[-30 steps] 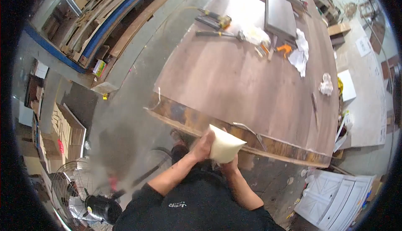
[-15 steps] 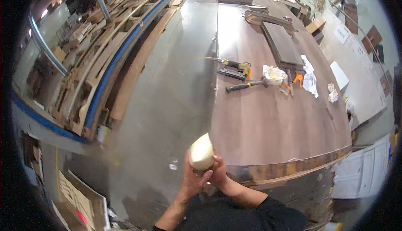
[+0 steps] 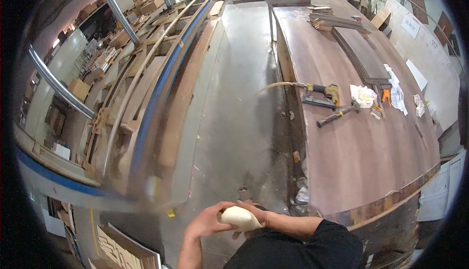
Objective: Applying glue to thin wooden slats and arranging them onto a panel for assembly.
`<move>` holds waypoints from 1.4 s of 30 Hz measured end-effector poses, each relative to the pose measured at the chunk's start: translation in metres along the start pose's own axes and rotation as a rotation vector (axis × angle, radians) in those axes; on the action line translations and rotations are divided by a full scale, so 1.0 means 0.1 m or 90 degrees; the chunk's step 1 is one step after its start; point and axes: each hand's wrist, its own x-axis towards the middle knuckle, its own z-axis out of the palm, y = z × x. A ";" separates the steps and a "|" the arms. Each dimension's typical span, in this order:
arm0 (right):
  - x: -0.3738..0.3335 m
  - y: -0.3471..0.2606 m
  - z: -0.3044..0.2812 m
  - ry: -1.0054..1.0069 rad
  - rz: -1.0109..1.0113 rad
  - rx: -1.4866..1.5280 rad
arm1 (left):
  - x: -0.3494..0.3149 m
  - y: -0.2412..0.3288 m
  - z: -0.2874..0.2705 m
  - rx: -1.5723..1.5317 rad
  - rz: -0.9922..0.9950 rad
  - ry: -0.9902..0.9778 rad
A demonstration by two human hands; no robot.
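Cream pouch (image 3: 241,219) | was held in front of black shirt (image 3: 298,250), over floor (image 3: 232,127), left of counter (image 3: 356,166) | left hand (image 3: 211,220): fingers curled round its left side | right hand (image 3: 260,215): fingers gripped its right side, partly hidden | hammer (image 3: 336,116) lay on counter

left grip (image 3: 209,220) and right grip (image 3: 258,214) around a cream pillow-shaped item (image 3: 239,218), hammer (image 3: 334,117) on brown tabletop (image 3: 351,166), blue-edged rack (image 3: 171,83)
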 end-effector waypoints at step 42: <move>-0.10 -7.50 -0.99 -0.074 -1.336 0.278 | 8.57 3.02 -4.70 0.142 0.346 -0.179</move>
